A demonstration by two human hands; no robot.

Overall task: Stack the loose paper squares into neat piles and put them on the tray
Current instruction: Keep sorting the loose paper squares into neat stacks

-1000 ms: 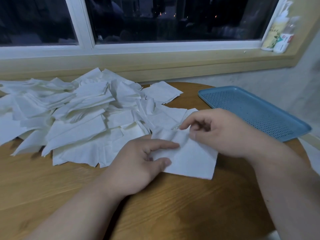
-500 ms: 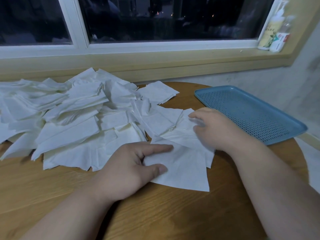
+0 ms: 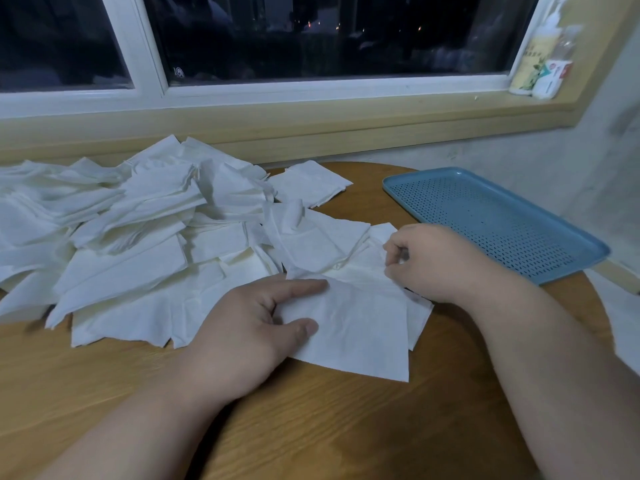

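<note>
Shifting right and farther out since a sec ago, R hand [image 3: 436, 263] is now curling thumb and forefinger onto the right edge of a crumpled sheet [image 3: 356, 268] and pinching it. Earlier it was working over the middle of the near square [image 3: 360, 337].

Biggest first: the round wooden table [image 3: 311, 427] is carrying everything. The heap of loose squares [image 3: 131, 237] is sprawling over its left and far-left part, sheets overlapping every which way, w/ no tidy pile among them. The blue tray [image 3: 485, 220] is sitting far right, well apart from the heap, w/ nothing lying on its perforated floor.

The near square is lying flat at near centre, w/ a second sheet's corner [image 3: 420, 313] poking out beneath its right side (edges not lining up yet). The crumpled sheet is touching its far edge.

L hand [image 3: 252, 330] is barely moving: forefinger and thumb are lying straight on the near square's left edge, pinning it down. Its other fingers are hiding under the hand, so can't tell how they're lying.

Judging by this, R hand is drawing the next sheet onto a stack that's only just starting. Nearly all the paper is still waiting off the tray. Paper this thin is prob. going to wrinkle if dragged, so squaring up is needing both hands.
</note>
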